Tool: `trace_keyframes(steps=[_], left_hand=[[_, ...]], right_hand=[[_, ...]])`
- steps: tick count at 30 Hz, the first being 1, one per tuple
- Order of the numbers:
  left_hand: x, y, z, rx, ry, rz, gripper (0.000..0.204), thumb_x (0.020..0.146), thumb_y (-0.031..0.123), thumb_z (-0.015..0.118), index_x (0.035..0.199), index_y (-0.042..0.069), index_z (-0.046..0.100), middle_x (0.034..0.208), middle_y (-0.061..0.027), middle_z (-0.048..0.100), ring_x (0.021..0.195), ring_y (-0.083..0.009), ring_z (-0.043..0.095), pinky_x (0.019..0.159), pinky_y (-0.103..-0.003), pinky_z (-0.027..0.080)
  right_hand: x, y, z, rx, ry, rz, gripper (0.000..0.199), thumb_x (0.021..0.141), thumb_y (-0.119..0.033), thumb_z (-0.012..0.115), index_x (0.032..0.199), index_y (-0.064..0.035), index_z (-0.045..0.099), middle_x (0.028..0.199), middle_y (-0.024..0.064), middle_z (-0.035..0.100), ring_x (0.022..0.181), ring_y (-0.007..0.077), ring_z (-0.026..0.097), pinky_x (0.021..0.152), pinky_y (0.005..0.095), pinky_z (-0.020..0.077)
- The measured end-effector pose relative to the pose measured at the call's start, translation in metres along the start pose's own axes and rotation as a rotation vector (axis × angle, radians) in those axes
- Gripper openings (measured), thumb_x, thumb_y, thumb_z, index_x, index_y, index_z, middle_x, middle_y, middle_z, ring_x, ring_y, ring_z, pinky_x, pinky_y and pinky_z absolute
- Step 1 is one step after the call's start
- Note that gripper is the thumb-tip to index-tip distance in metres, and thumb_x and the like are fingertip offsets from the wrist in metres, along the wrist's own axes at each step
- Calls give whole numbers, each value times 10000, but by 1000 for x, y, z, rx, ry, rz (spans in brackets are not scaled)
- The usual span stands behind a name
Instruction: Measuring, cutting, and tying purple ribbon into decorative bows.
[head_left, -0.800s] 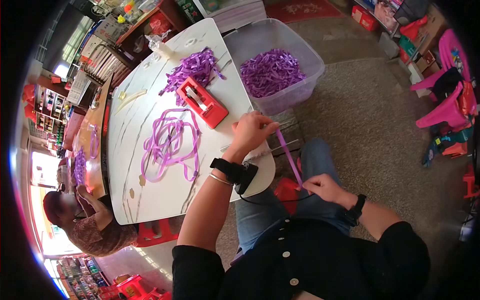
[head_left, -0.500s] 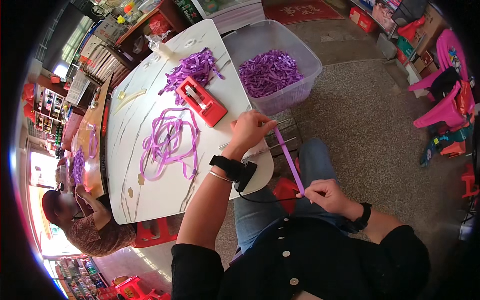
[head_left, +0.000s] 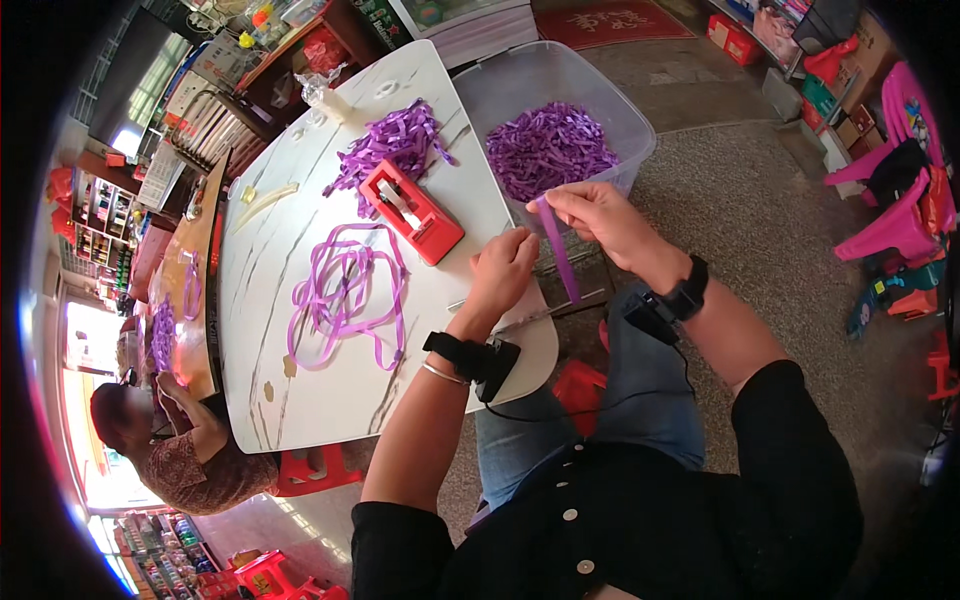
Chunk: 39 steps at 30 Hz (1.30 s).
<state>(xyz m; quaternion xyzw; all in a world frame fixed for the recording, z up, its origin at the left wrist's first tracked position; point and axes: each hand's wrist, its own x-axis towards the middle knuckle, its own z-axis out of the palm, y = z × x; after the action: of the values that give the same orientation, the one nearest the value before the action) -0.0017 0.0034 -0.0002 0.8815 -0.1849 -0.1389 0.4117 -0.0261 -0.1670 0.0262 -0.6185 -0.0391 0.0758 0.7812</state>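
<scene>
A short strip of purple ribbon (head_left: 562,258) hangs from my right hand (head_left: 603,222), its upper end pinched between thumb and fingers, in front of the clear plastic bin (head_left: 620,180). My left hand (head_left: 503,270) is closed at the table's right edge, beside thin metal rods (head_left: 580,303); what its fingers hold, if anything, is hidden. A red tape dispenser (head_left: 428,225) stands on the table past my left hand. Loops of long purple ribbon (head_left: 343,322) lie left of that hand. A pile of short purple strips (head_left: 390,140) rests behind the dispenser.
The white marble-patterned table (head_left: 260,410) has a rounded near corner by my knees. Purple strips (head_left: 550,150) partly fill the bin. Another person (head_left: 180,455) sits at a wooden table on the left. Pink chairs (head_left: 880,225) stand far right; a red stool (head_left: 580,395) is below.
My right hand has risen from my lap toward the bin, bringing the ribbon strip along. My left hand no longer grips the strip's upper end and has shifted slightly toward me.
</scene>
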Motion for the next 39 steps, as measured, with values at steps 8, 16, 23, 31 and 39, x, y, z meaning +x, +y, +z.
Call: trace_keyframes(steps=[8, 16, 23, 31, 39], left_hand=[[2, -4, 0, -77, 27, 2, 271, 835, 275, 434, 741, 34, 516, 671, -115, 539, 700, -269, 548, 671, -355, 383], [0, 1, -1, -94, -1, -6, 230, 848, 223, 515, 819, -4, 538, 661, 17, 472, 641, -61, 425, 569, -228, 361], [0, -8, 5, -49, 23, 102, 211, 793, 210, 600, 878, 17, 598, 673, -1, 530, 635, -76, 478, 565, -249, 393], [-1, 7, -2, 230, -48, 210, 189, 743, 264, 646, 791, 83, 673, 700, -56, 545, 654, -181, 543, 555, -321, 382], [1, 7, 0, 291, -102, 99, 191, 716, 343, 640, 774, 170, 692, 750, -27, 581, 759, -208, 555, 628, -381, 302]], right_hand=[[29, 38, -15, 117, 24, 245, 248, 871, -253, 495, 930, -64, 644, 561, -123, 383, 433, -11, 250, 392, 158, 178], [31, 51, -18, 156, 21, 340, 226, 857, -260, 520, 923, -88, 651, 574, -108, 416, 420, 2, 278, 368, 167, 184], [22, 81, -25, 38, 74, 491, 184, 858, -283, 504, 872, -143, 623, 576, -116, 395, 436, 12, 281, 402, 182, 207], [-79, 105, 13, 224, 155, 337, 181, 890, -272, 461, 892, -118, 555, 700, -47, 529, 488, 22, 351, 423, 172, 249], [-93, 107, 37, 279, 348, 113, 118, 865, -204, 530, 815, -100, 555, 666, -56, 534, 575, 11, 438, 512, 160, 338]])
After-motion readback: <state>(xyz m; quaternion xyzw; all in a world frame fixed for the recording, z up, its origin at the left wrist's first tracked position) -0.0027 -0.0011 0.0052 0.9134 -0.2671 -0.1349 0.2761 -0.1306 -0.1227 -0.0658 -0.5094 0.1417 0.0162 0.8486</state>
